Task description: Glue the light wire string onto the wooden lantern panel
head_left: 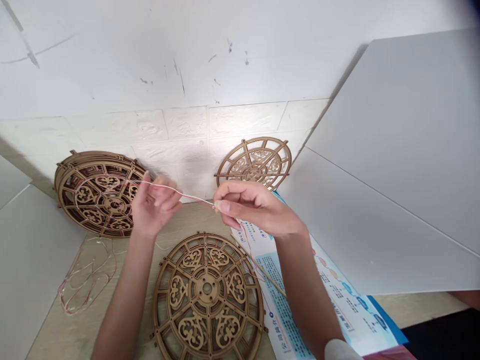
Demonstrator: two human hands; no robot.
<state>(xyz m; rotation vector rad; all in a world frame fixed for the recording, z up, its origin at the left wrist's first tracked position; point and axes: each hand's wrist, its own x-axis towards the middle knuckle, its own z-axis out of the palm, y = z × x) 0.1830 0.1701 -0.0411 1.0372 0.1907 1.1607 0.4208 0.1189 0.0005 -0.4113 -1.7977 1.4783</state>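
A thin red and white wire (pixel 193 198) stretches between my two hands above the table. My right hand (pixel 249 205) pinches it between thumb and forefinger. My left hand (pixel 155 202), slightly blurred, is raised with the wire running across its fingers; the fingers are curled and whether they grip it is unclear. Below and between my arms lies a round brown openwork disc (pixel 207 289) with scroll patterns. A stack of similar discs (pixel 107 197) sits behind my left hand. One more disc (pixel 255 162) leans against the wall behind my right hand.
Loose coils of wire (pixel 88 285) lie on the table (pixel 52 325) at left. Under my right arm are a printed sheet (pixel 330 295) and a thin stick (pixel 262 270). A white brick-patterned wall (pixel 183 125) stands behind, with grey panels (pixel 405 150) at right.
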